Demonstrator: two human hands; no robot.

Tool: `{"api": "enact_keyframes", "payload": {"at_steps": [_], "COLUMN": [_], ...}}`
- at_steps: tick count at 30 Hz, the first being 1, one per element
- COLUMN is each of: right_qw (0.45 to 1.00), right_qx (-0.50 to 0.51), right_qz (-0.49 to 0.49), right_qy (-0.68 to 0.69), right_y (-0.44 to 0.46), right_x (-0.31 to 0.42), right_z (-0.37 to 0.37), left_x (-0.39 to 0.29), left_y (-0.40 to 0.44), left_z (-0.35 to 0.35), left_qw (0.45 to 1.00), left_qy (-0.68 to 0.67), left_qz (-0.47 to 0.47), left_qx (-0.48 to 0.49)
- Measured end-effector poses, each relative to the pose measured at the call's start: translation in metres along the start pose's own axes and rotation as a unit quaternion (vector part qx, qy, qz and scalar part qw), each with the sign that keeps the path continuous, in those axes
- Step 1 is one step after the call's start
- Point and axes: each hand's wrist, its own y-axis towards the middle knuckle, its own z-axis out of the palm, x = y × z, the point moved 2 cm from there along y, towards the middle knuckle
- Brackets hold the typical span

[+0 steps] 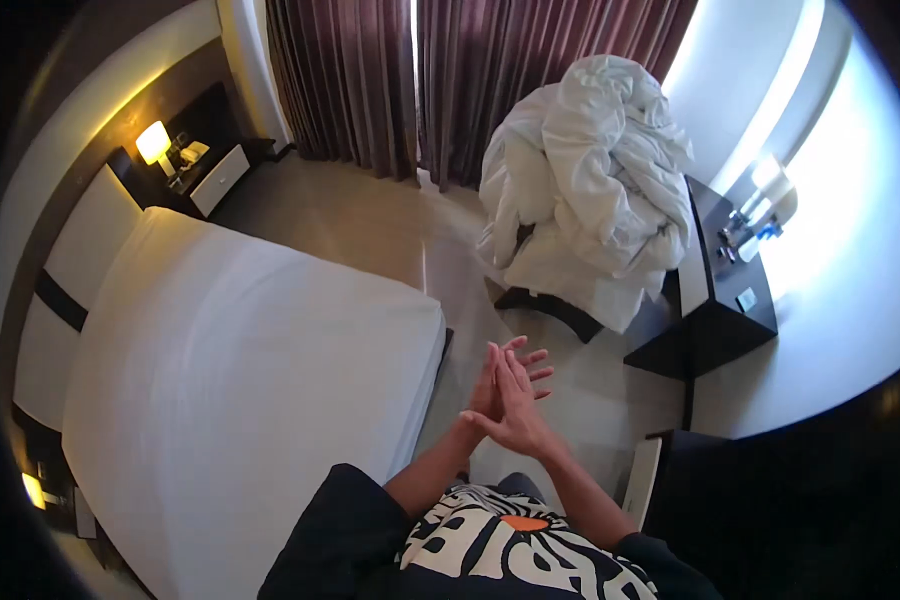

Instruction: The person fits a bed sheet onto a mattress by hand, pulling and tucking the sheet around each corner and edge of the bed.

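In front of my body, above the floor, my two hands meet palm to palm and hold no object. My left hand (483, 396) lies partly behind the right one, its spread fingertips showing past the right hand's edge. My right hand (517, 412) is laid across it with fingers stretched upward and the thumb over the left wrist area. Left of them is a bed (260, 400) covered with a smooth white sheet. Beyond them, a large rumpled white duvet (610, 170) is heaped on dark furniture.
Dark curtains (350, 90) hang at the back. A nightstand (220, 180) with a lit lamp (154, 143) and a telephone stands by the headboard. To the right is a dark desk (720, 270) with small items on it. Tiled floor (360, 210) runs between bed and duvet.
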Motion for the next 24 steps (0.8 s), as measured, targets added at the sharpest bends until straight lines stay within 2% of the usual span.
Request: {"api": "enact_keyframes", "payload": {"at_steps": [1, 2, 4, 6, 9, 12, 13, 15, 18, 22, 24], "right_qw": [0.999, 0.996, 0.994, 0.983, 0.986, 0.979, 0.970, 0.950, 0.884, 0.845, 0.834], "right_qx": [-0.016, -0.029, -0.024, -0.029, 0.020, 0.099, 0.135, 0.185, 0.364, 0.440, 0.454], "right_qz": [-0.022, -0.042, -0.060, -0.097, -0.144, -0.181, -0.197, -0.238, -0.239, -0.266, -0.293], "right_qy": [-0.035, -0.067, -0.093, -0.156, -0.084, 0.005, 0.043, 0.084, 0.167, 0.146, 0.113], "right_y": [0.021, 0.039, 0.080, 0.126, 0.196, 0.254, 0.279, 0.324, 0.359, 0.415, 0.450], "right_x": [-0.004, -0.007, -0.019, -0.032, -0.061, -0.097, -0.104, -0.105, -0.084, -0.061, -0.064], "right_z": [-0.004, -0.008, -0.019, -0.028, -0.031, -0.008, 0.004, 0.019, 0.049, 0.069, 0.083], "left_x": [-0.013, -0.021, -0.036, -0.067, -0.127, -0.186, -0.210, -0.248, -0.279, -0.309, -0.338], "left_y": [0.020, 0.033, 0.055, 0.079, 0.116, 0.132, 0.135, 0.119, 0.085, 0.103, 0.115], "left_z": [0.013, 0.038, 0.064, 0.052, 0.034, 0.022, 0.021, 0.005, -0.010, 0.031, 0.015], "left_qw": [1.000, 0.993, 0.939, 0.913, 0.822, 0.696, 0.680, 0.610, 0.514, 0.510, 0.503], "left_qy": [0.006, 0.114, 0.318, 0.377, 0.538, 0.678, 0.688, 0.714, 0.704, 0.587, 0.570], "left_qz": [0.003, 0.029, 0.082, 0.097, 0.122, 0.139, 0.154, 0.165, 0.166, 0.314, 0.363], "left_qx": [0.001, -0.032, -0.108, -0.120, -0.142, -0.193, -0.201, -0.301, -0.461, -0.545, -0.539]}}
